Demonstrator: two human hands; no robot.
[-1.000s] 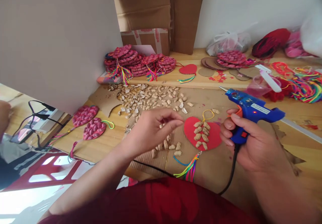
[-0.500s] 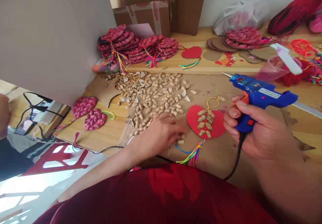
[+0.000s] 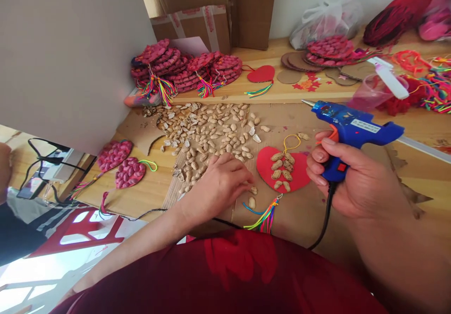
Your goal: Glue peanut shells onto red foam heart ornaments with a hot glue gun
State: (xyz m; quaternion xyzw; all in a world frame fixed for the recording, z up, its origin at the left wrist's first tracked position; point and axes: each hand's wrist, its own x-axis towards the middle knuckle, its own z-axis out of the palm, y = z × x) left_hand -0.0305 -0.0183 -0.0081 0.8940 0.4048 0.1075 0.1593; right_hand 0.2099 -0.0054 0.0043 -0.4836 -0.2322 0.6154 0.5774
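Note:
A blue hot glue gun [image 3: 352, 121] is in my right hand [image 3: 347, 173], its fingers wrapped round the handle and its metal nozzle pointing left. A white glue stick [image 3: 423, 147] sticks out of its back. Beside that hand lies a red heart [image 3: 262, 163] with several peanuts [image 3: 277, 165] in two columns, a yellow loop on top and a colourful tassel [image 3: 266, 217] below. My left hand [image 3: 225, 182] rests low left of the heart. Its bent fingers close on a peanut [image 3: 253, 190] at their tips; the thumb is mostly hidden. Another peanut [image 3: 252, 203] lies just below.
Loose peanuts [image 3: 207, 126] and shells spread over the cardboard [image 3: 292, 114]. Stacked pink peanut pieces [image 3: 183, 72] stand behind, near a small red heart [image 3: 260, 74]. Two pink hearts [image 3: 129, 173] lie left. A power strip [image 3: 66, 163] and another person's sleeve [image 3: 21, 229] are at far left.
The view has shifted slightly, so most things appear a little further left. My left fingers have drawn back a little and now meet a peanut. The glue gun stays in my right hand.

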